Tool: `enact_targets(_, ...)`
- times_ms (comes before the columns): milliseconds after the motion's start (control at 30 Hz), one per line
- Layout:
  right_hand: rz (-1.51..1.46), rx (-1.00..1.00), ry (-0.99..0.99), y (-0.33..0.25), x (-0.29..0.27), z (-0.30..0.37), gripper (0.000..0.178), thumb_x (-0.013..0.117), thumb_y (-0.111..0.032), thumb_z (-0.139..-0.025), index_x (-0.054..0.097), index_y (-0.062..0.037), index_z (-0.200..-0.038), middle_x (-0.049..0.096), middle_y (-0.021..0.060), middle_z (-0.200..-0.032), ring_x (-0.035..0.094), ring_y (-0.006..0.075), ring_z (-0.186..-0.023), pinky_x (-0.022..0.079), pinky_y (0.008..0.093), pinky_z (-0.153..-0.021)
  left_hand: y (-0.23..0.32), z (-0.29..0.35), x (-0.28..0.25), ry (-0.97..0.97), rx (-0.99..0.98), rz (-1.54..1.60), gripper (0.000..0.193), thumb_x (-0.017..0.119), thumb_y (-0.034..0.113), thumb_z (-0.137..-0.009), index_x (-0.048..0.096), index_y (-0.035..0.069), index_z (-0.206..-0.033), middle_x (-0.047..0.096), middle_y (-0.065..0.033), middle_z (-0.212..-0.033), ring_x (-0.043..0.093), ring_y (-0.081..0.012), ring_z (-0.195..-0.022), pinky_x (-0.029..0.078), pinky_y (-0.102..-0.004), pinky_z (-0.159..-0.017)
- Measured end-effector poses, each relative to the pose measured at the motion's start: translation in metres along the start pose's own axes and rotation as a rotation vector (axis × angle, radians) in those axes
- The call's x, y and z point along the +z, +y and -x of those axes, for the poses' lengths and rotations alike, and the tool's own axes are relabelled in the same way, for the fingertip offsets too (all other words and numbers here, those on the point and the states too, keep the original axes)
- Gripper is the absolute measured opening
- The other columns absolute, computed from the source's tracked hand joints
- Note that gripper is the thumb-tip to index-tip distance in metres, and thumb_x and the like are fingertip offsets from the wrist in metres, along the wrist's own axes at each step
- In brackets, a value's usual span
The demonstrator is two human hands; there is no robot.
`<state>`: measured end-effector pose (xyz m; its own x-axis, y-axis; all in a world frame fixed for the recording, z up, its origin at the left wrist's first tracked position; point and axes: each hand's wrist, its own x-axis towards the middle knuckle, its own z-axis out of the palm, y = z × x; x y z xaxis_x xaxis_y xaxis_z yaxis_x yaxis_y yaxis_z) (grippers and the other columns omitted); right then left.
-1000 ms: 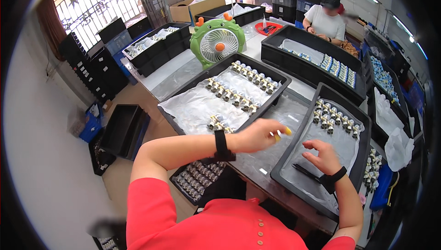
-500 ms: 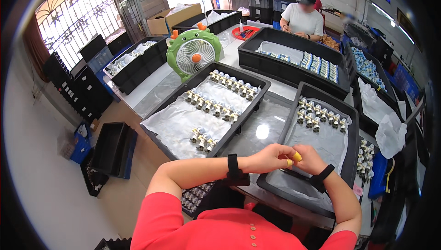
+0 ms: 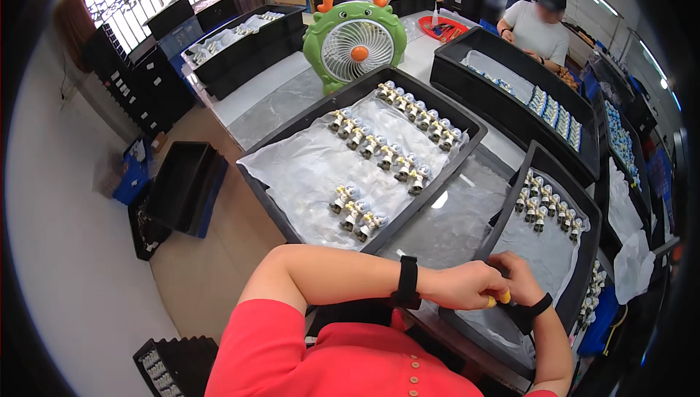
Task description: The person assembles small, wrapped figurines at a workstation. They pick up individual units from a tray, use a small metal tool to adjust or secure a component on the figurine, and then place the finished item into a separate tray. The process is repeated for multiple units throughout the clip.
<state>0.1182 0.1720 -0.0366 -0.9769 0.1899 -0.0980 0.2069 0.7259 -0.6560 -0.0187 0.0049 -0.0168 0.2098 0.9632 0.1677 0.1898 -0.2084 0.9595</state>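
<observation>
We had our left hand [image 3: 467,285] and right hand [image 3: 519,279] pressed together over the near rim of the right-hand black tray [image 3: 580,291], yellow-capped fingertips [image 3: 504,297] meeting; whether they pinched anything, we could not tell. Small figurines [image 3: 545,209] stood in rows farther up that tray, more figurines [image 3: 394,149] in the middle tray [image 3: 467,116]. A careless elbow could topple them. Beyond stood a green fan [image 3: 355,41].
</observation>
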Motion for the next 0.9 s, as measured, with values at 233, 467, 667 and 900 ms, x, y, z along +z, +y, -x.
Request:
enact_targets(233, -0.133, 0.153, 0.022, 0.004, 0.005, -0.003, 0.032, 0.068, -0.009, -0.076, 0.063, 0.0028, -0.105, 0.064, 0.0161, -0.099, 0.064, 0.0271, -0.092, 0.050, 0.0343, -0.082, -0.011, 0.000, 0.008, 0.023, 0.246, -0.356, 0.023, 0.062, 0.008, -0.077, 0.063, 0.001, -0.099, 0.063, -0.0135, -0.089, 0.061, -0.0322, -0.084, 0.049, -0.0394, -0.073)
enact_targets(467, -0.084, 0.137, 0.035, -0.003, 0.005, 0.000, 0.033, 0.071, -0.009, -0.074, 0.063, 0.0029, -0.104, 0.064, 0.0153, -0.095, 0.064, 0.0266, -0.089, 0.050, 0.0337, -0.079, -0.019, 0.007, 0.021, -0.133, 0.289, -0.674, 0.021, 0.062, 0.015, -0.078, 0.065, 0.006, -0.096, 0.061, -0.0096, -0.083, 0.060, -0.0278, -0.085, 0.048, -0.0386, -0.073)
enact_targets(667, -0.097, 0.107, 0.034, -0.003, 0.006, 0.000, 0.034, 0.070, -0.009, -0.073, 0.062, 0.0023, -0.104, 0.062, 0.0156, -0.094, 0.063, 0.0273, -0.088, 0.050, 0.0342, -0.078, -0.018, 0.009, 0.021, -0.100, 0.308, -0.684, 0.018, 0.062, 0.014, -0.078, 0.064, 0.006, -0.094, 0.060, -0.0092, -0.083, 0.059, -0.0271, -0.084, 0.047, -0.0372, -0.075)
enact_targets(900, -0.076, 0.112, 0.041, -0.009, 0.002, 0.000, 0.035, 0.070, -0.008, -0.073, 0.062, 0.0022, -0.105, 0.062, 0.0160, -0.095, 0.063, 0.0286, -0.089, 0.050, 0.0350, -0.079, -0.021, 0.008, 0.022, -0.071, 0.311, -0.648, 0.016, 0.061, 0.015, -0.079, 0.063, 0.006, -0.092, 0.060, -0.0083, -0.083, 0.058, -0.0267, -0.084, 0.047, -0.0374, -0.075)
